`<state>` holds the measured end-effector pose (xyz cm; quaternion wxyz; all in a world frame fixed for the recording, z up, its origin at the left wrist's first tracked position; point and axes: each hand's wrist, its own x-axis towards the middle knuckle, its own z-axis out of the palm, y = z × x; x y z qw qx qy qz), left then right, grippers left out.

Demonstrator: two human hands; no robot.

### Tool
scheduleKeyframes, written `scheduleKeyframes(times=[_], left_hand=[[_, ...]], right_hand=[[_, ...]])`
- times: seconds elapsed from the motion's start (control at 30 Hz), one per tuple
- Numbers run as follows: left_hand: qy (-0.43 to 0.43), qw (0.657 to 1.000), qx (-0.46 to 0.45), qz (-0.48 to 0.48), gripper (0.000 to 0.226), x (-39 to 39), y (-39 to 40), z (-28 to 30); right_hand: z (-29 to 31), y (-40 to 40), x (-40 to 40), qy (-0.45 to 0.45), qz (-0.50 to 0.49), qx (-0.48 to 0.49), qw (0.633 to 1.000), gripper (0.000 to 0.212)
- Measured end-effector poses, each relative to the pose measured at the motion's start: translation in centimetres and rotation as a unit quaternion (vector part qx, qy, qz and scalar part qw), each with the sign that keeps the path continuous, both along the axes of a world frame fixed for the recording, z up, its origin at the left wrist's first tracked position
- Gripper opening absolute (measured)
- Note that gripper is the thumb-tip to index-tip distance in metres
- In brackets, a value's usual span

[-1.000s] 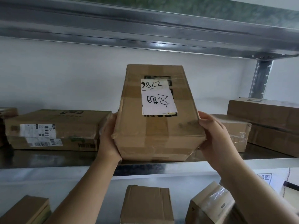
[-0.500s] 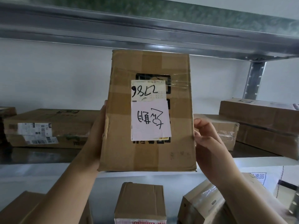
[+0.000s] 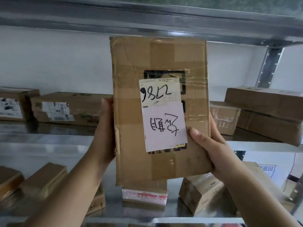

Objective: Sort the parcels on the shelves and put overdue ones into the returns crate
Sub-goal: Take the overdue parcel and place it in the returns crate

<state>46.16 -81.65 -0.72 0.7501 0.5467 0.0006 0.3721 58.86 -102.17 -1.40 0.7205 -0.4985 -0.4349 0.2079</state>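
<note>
A brown cardboard parcel (image 3: 131, 112) with tape strips stands upright in front of me, clear of the shelf. Its face carries a white label (image 3: 164, 118) with upside-down handwriting. My left hand (image 3: 105, 130) grips its left edge, fingers hidden behind the box. My right hand (image 3: 211, 148) holds the lower right corner, thumb lying on the front face beside the label. No returns crate is in view.
The metal shelf (image 3: 41, 138) behind holds a flat labelled box (image 3: 65, 108) at left and stacked long boxes (image 3: 268, 112) at right. A lower shelf carries several small parcels (image 3: 146, 194). A steel beam (image 3: 147, 20) runs overhead; an upright post (image 3: 268, 66) stands at right.
The parcel was lifted off the shelf edge and tipped upright, so its labelled face now points at me. Both hands came up and toward me with it.
</note>
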Motion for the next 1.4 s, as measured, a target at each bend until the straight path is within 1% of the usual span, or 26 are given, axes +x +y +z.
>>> scheduleKeyframes(times=[0.03, 0.07, 0.2, 0.3, 0.37, 0.43, 0.5, 0.53, 0.6, 0.67, 0.73, 0.8, 0.87, 0.9, 0.93, 1.0, 1.03, 1.07, 1.1, 1.13, 1.17, 1.23, 1.27, 1.3, 1.33, 1.4], left_hand=[[0.001, 1.0, 0.002, 0.015, 0.082, -0.4, -0.4, 0.2], [0.0, 1.0, -0.019, 0.009, 0.086, -0.9, -0.3, 0.4], [0.065, 0.993, -0.101, -0.011, 0.095, -3.3, 0.3, -0.6], [0.095, 0.987, -0.128, -0.022, 0.079, -5.2, -0.5, -2.2], [0.115, 0.978, -0.176, -0.011, 0.077, -6.7, -0.8, -4.3], [0.112, 0.973, -0.2, -0.015, 0.072, -8.2, -0.8, -5.8], [0.106, 0.971, -0.215, -0.023, 0.068, -9.2, -1.0, -6.6], [0.1, 0.969, -0.224, -0.027, 0.07, -9.7, -1.0, -6.8], [0.087, 0.967, -0.237, -0.029, 0.075, -10.3, -1.3, -7.1], [0.077, 0.965, -0.252, -0.011, 0.075, -10.5, -1.5, -7.3], [0.063, 0.959, -0.274, 0.018, 0.08, -10.5, -1.1, -7.5], [0.064, 0.954, -0.293, 0.007, 0.097, -10.8, -0.6, -7.2], [0.103, 0.951, -0.289, -0.038, 0.114, -11.4, -0.2, -6.9], [0.124, 0.952, -0.275, -0.053, 0.115, -11.8, 0.1, -6.8], [0.139, 0.952, -0.267, -0.051, 0.107, -12.1, 0.6, -6.8], [0.131, 0.956, -0.254, -0.061, 0.075, -12.5, 1.1, -6.8], [0.127, 0.957, -0.251, -0.072, 0.057, -12.8, 1.1, -6.7], [0.143, 0.955, -0.252, -0.058, 0.039, -12.9, 0.9, -6.7], [0.167, 0.954, -0.247, -0.045, 0.026, -12.9, 0.7, -7.2], [0.197, 0.951, -0.236, -0.027, 0.026, -12.8, 0.4, -7.8], [0.233, 0.946, -0.226, 0.011, 0.032, -12.7, -0.2, -8.7], [0.284, 0.937, -0.197, 0.048, 0.034, -12.8, -1.4, -11.2], [0.316, 0.929, -0.189, 0.023, 0.037, -12.9, -2.2, -12.3], [0.328, 0.923, -0.2, -0.01, 0.044, -13.2, -2.7, -13.2], [0.311, 0.918, -0.238, -0.063, 0.056, -13.6, -2.7, -14.0], [0.252, 0.913, -0.263, -0.183, 0.092, -13.8, -3.5, -15.3]], right_hand=[[-0.2, -0.8, -0.4, -0.019, 0.002, -0.018, 1.0, 0.071], [-0.6, -1.4, -0.5, -0.027, 0.006, -0.039, 0.999, 0.074], [-2.3, -3.9, -2.4, -0.078, 0.049, -0.093, 0.991, 0.079], [-3.0, -4.3, -3.8, -0.095, 0.084, -0.111, 0.986, 0.071], [-3.8, -3.8, -5.4, -0.088, 0.088, -0.136, 0.983, 0.068], [-4.6, -3.2, -7.0, -0.059, 0.055, -0.142, 0.987, 0.074], [-5.5, -2.7, -8.0, 0.002, -0.048, -0.134, 0.99, 0.098], [-6.1, -2.5, -8.3, 0.014, -0.12, -0.137, 0.983, 0.105], [-6.8, -2.0, -8.7, 0.035, -0.226, -0.155, 0.961, 0.106], [-7.4, -1.7, -9.1, 0.091, -0.239, -0.174, 0.951, 0.11], [-7.5, -1.5, -9.6, 0.156, -0.2, -0.178, 0.951, 0.108], [-6.8, -1.6, -9.9, 0.188, -0.174, -0.161, 0.953, 0.1], [-6.2, -2.0, -9.7, 0.184, -0.202, -0.123, 0.954, 0.076], [-6.1, -2.2, -9.4, 0.183, -0.225, -0.103, 0.951, 0.073], [-5.9, -2.5, -9.1, 0.18, -0.239, -0.082, 0.95, 0.081], [-5.6, -3.4, -8.5, 0.178, -0.263, -0.043, 0.947, 0.103], [-5.3, -3.7, -8.4, 0.174, -0.269, -0.022, 0.947, 0.104], [-4.8, -4.3, -8.4, 0.159, -0.27, -0.009, 0.949, 0.095], [-4.3, -4.8, -8.4, 0.124, -0.272, -0.006, 0.954, 0.08], [-3.8, -5.2, -8.5, 0.072, -0.273, -0.013, 0.959, 0.066], [-3.2, -5.6, -8.8, 0.009, -0.272, -0.023, 0.962, 0.056], [-2.0, -5.8, -9.3, -0.123, -0.256, -0.037, 0.958, 0.053], [-1.3, -5.9, -9.5, -0.18, -0.238, -0.043, 0.953, 0.056], [-0.7, -5.9, -9.6, -0.235, -0.227, -0.053, 0.944, 0.061], [0.0, -5.9, -9.7, -0.286, -0.214, -0.069, 0.931, 0.065], [1.0, -5.9, -10.0, -0.364, -0.182, -0.103, 0.907, 0.067]])
